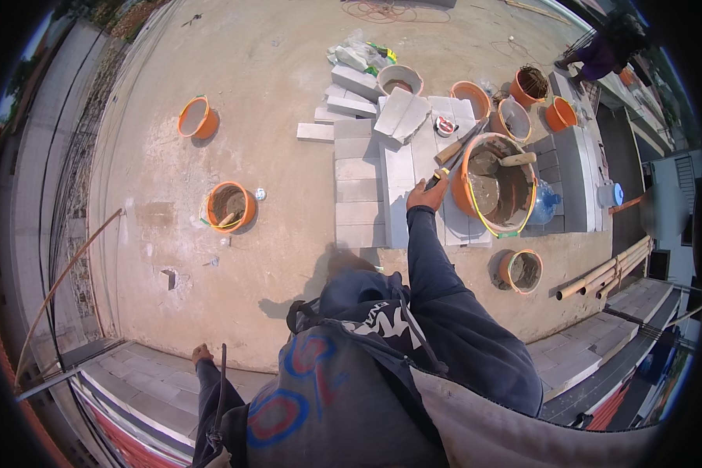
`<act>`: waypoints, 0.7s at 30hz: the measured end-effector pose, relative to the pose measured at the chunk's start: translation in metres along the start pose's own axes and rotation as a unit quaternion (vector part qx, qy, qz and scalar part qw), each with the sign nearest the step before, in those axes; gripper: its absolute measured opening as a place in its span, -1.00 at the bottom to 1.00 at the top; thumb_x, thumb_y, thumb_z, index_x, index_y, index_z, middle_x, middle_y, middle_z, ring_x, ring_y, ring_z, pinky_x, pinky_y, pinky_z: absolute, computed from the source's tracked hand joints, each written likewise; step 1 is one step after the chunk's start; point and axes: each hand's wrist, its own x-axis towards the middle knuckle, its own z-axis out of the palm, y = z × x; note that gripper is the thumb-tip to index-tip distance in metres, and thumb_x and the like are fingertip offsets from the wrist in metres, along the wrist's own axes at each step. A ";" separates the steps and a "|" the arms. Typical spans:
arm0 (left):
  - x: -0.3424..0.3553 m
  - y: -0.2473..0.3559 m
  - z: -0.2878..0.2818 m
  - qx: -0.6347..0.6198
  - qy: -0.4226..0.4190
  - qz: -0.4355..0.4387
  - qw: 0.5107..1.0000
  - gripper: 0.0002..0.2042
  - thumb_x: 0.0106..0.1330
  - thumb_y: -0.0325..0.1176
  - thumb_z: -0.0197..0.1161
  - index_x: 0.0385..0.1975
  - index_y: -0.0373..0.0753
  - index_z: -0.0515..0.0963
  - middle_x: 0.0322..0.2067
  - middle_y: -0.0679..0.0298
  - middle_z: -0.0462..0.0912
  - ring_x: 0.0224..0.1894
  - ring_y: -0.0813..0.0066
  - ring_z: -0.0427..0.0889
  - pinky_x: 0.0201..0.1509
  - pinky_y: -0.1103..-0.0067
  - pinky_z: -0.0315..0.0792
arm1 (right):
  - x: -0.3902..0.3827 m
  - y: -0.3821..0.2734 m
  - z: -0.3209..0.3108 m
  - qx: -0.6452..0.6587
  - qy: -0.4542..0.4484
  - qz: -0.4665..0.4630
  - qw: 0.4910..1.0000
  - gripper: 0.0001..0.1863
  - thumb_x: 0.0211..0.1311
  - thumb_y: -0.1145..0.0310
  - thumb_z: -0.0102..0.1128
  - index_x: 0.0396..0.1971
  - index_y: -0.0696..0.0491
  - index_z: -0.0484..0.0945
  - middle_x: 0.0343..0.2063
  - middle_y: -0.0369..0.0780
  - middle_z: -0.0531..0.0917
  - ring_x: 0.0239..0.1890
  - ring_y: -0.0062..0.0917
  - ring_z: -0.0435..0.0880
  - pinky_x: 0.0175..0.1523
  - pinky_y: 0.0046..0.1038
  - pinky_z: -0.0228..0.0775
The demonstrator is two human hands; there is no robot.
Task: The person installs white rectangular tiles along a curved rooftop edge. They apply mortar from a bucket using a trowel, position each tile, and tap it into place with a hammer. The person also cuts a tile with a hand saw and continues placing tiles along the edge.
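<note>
My right hand [427, 193] reaches forward over the grey block stack and is closed around a black-and-yellow handle [435, 179]. The kind of tool is not clear. A wooden-handled tool [449, 151] lies just beyond, on the blocks. Beside the hand stands a large orange bucket [463, 187] with a yellow-and-green handle. Grey mortar coats its inside, and a trowel [518, 159] with a pale handle rests in it. Low on the left, my left hand [202, 352] hangs by my side, away from everything. It shows too small to read its fingers.
Pale blocks [359, 168] are stacked ahead, with a broken slab [402, 115] on top. An orange bucket [231, 204] and another bucket [198, 117] stand left on the concrete floor. A water jug [544, 201] and bamboo poles [605, 270] are on the right. A person [612, 48] stands far right.
</note>
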 end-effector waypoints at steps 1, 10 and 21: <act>0.024 0.051 0.024 -0.046 -0.018 0.036 0.998 -0.73 0.41 -0.20 0.33 -0.03 -0.19 0.58 -0.55 0.28 0.60 -0.67 0.45 0.51 -0.67 0.48 0.32 | 0.008 -0.002 -0.006 -0.006 0.021 -0.004 1.000 -0.48 0.23 0.64 0.30 0.17 0.08 0.37 0.08 0.07 0.48 0.23 0.08 0.48 0.34 -0.08 0.31; -0.013 0.333 0.333 0.118 -0.365 0.392 0.836 -0.64 0.49 -0.11 0.36 0.09 -0.23 0.65 -0.14 0.25 0.75 -0.14 0.46 0.71 0.04 0.49 0.58 | 0.027 -0.062 0.003 0.150 0.027 0.103 0.983 -0.59 0.53 0.26 0.26 0.19 0.13 0.40 -0.02 0.00 0.65 0.00 -0.28 0.68 0.13 -0.27 0.50; -0.246 0.609 0.660 0.216 -0.560 0.528 0.601 -0.33 0.57 0.18 0.01 0.38 -0.31 0.42 0.26 -0.15 0.58 0.35 -0.03 0.53 0.46 0.33 0.31 | -0.016 -0.106 0.057 0.050 0.018 0.144 0.988 -0.53 0.57 0.26 0.17 0.31 0.23 0.50 0.16 0.05 0.68 0.24 -0.24 0.68 0.34 -0.32 0.44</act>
